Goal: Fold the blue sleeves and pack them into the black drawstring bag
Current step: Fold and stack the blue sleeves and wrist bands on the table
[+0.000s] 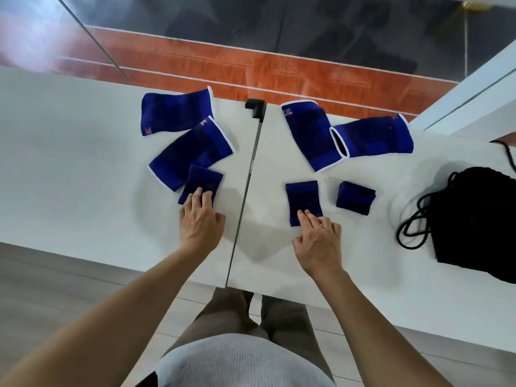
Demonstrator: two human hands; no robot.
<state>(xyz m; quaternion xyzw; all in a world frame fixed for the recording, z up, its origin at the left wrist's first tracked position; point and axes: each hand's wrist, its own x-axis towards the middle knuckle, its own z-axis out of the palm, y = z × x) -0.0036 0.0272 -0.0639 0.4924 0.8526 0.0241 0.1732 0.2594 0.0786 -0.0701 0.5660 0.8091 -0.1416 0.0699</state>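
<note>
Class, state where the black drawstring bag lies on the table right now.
In the head view the black drawstring bag lies at the table's far right edge, cords spilling leftward, just right of a small blue sleeve.

We see bright, even daylight on the white table, with soft shadows pooling beneath both forearms. Pale glare hazes the upper left corner, over the floor beyond the table. Wide-angle distortion bends the table edges, and the far floor looks slightly smeared.
</note>
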